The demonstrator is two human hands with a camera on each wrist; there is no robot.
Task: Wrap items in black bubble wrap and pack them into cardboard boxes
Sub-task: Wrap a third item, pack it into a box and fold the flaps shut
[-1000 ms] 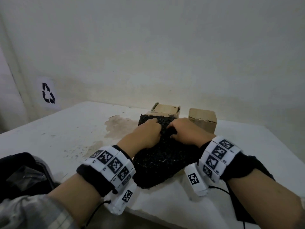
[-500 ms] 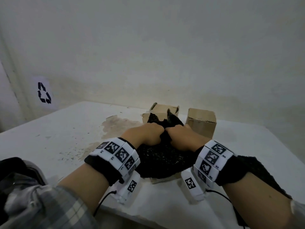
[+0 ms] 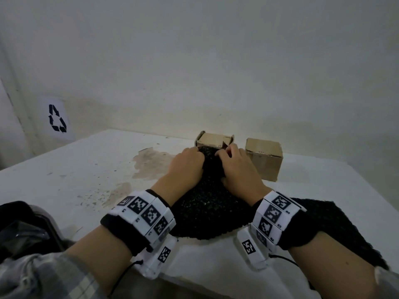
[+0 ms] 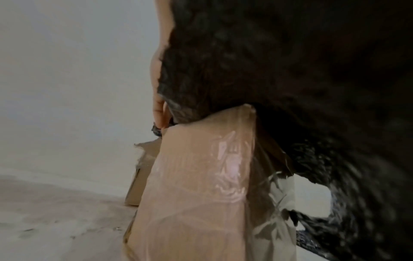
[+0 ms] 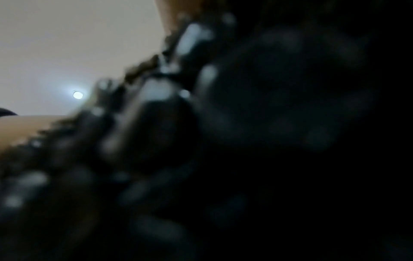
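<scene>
A black bubble wrap bundle (image 3: 207, 203) lies on the white table (image 3: 86, 169), in front of me. My left hand (image 3: 190, 160) and right hand (image 3: 233, 162) sit side by side on its far end, fingers curled into the wrap. The far end touches an open cardboard box (image 3: 214, 140). In the left wrist view the black bubble wrap (image 4: 279, 61) drapes over a tan cardboard item (image 4: 196, 185) covered in glossy clear film, and one finger (image 4: 158, 109) holds the wrap's edge. The right wrist view shows only blurred black bubble wrap (image 5: 245, 123) close up.
A closed cardboard box (image 3: 264, 157) stands right of the open one, close to my right hand. Another black bubble wrap sheet (image 3: 336, 225) lies under my right forearm. A dark bag (image 3: 21, 229) sits at the near left. The wall is just behind the boxes.
Both hands bunched the wrap's far edge up, then moved forward and pressed it down over the item's far end. The bundle now reaches the open box.
</scene>
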